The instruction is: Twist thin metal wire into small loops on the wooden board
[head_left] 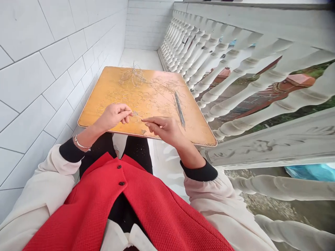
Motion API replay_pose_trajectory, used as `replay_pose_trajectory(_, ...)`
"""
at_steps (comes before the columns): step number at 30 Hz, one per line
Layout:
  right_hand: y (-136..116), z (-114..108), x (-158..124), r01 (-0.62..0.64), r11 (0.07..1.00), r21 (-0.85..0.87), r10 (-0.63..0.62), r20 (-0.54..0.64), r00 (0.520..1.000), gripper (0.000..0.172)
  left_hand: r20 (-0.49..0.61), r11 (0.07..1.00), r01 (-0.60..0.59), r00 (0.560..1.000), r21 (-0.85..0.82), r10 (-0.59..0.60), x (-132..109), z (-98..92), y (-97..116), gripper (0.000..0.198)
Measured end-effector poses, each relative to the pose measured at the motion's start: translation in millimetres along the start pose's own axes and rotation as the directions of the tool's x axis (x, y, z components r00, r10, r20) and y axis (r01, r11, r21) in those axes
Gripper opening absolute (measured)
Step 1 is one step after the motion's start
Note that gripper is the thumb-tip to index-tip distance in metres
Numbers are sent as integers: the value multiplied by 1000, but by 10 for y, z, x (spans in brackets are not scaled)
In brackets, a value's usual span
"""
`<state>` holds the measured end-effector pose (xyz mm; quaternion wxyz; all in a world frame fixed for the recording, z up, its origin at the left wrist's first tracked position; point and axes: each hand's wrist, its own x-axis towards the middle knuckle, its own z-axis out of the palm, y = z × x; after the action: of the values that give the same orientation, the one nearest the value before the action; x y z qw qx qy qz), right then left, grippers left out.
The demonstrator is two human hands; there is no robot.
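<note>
Over the near edge of the wooden table (96, 101), my left hand (115, 114) pinches a small piece of thin wire (135, 114) bent into loops. From the right, my right hand (166, 129) is closed, with thumb and index finger together at the other end of this wire. The fine detail between the fingertips is too small to make out. Just beyond my hands, several thin wire loops (125, 97) lie flat on the tabletop. A bundle of straight dark wires (180, 111) rests to the right of them.
At the table's far side stands a tangled wire shape (134, 77), with more loose wire (166, 83) to its right. A white tiled wall (60, 66) runs along the left. A white balustrade (225, 90) closes the right side, close to the table's edge.
</note>
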<state>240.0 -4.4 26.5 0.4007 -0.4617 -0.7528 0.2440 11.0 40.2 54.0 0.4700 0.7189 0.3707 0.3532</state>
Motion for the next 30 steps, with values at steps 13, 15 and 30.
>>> replay_pose_trajectory(13,137,568,-235,-144,979,148,136,58,989,33,84,968,42,994,247,-64,-263,47,-293,16)
replay_pose_trajectory(15,173,609,-247,-167,971,169,161,52,986,32,97,975,55,992,215,-77,-279,55,-338,16)
replay_pose_trajectory(30,287,373,-304,96,994,-57,-80,239,968,29,261,917,31,954,397,-145,-522,-109,-329,24)
